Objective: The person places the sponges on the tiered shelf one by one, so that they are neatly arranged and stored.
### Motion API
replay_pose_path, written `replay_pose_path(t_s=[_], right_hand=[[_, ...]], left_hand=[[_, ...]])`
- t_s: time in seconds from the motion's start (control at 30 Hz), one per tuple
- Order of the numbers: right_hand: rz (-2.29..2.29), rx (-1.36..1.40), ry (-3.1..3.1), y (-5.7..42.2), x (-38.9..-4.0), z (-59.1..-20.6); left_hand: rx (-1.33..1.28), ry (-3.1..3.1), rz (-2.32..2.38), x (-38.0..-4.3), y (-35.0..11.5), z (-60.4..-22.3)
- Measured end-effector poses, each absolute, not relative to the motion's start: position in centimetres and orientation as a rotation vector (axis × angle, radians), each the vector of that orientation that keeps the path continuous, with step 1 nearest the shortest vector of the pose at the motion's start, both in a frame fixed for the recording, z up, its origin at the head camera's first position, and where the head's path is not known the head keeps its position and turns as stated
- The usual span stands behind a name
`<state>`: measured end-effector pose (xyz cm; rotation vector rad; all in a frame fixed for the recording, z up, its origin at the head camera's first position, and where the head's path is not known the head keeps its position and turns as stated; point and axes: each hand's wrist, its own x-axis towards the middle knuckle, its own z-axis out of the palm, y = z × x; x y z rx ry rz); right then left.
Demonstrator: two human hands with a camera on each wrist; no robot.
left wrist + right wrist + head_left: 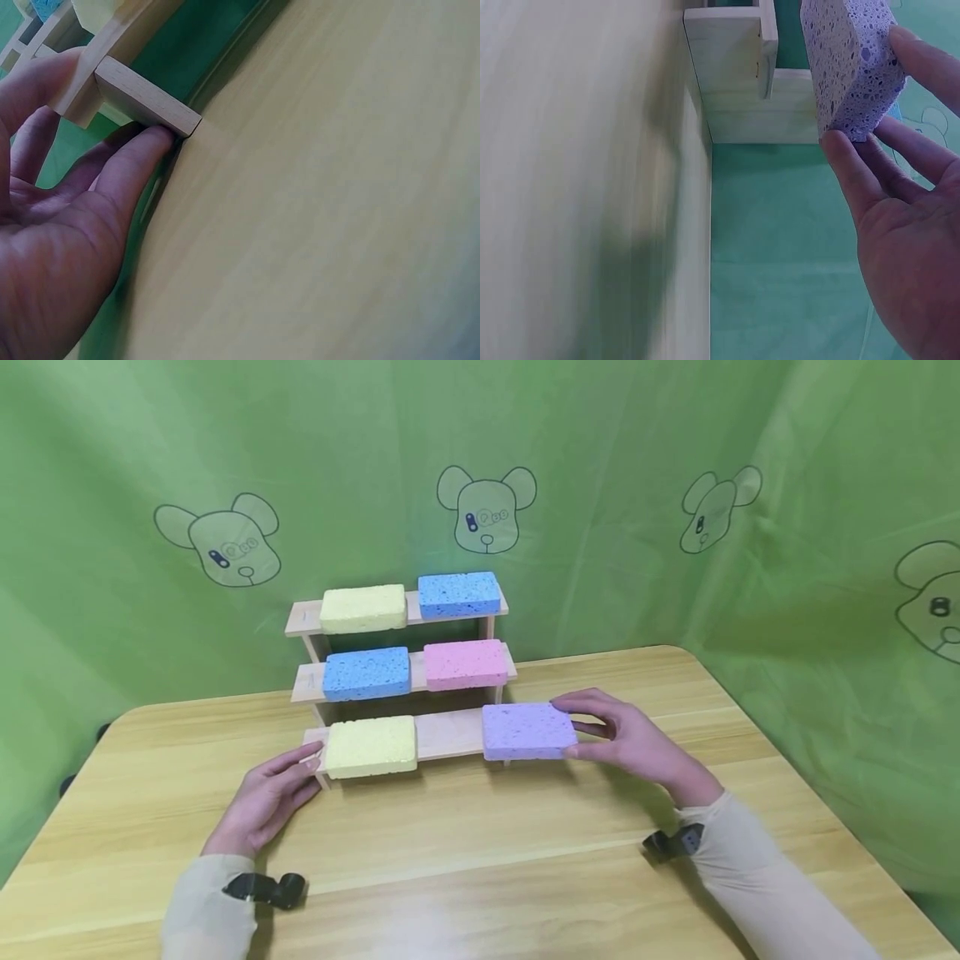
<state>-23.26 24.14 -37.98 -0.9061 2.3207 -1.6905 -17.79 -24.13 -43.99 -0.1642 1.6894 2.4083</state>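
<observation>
In the head view, a three-step wooden rack (448, 733) carries sponges on its tiers. My left hand (270, 797) holds the left end of its lowest step; the left wrist view shows the thumb at the board and a fingertip against the wooden leg (146, 97). A yellow sponge (371, 747) lies on that step, close to those fingers. My right hand (637, 739) pinches a purple sponge (528, 731) by its right end, over the right end of the lowest step. The right wrist view has this purple sponge (855, 64) raised beside the rack's side.
On the top step are a yellow sponge (363, 608) and a blue sponge (459, 595). The middle step bears a blue sponge (367, 673) and a pink sponge (466, 664). Under the rack is a wooden table (465, 860), with a green curtain (600, 577) behind.
</observation>
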Motion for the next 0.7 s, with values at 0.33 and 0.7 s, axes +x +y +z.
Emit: replay_pose_path(t_s=[0.33,0.7], right_hand=[[-1.662,-0.918,2.334,22.3,-23.4,-38.0],[-1.663,-0.937,2.328,20.8,-23.6,-38.3]], left_hand=[[-0.197,1.677,2.415,-17.9,-24.1,-44.0],[-0.180,1.686,2.406,-17.8,-24.1,-43.9]])
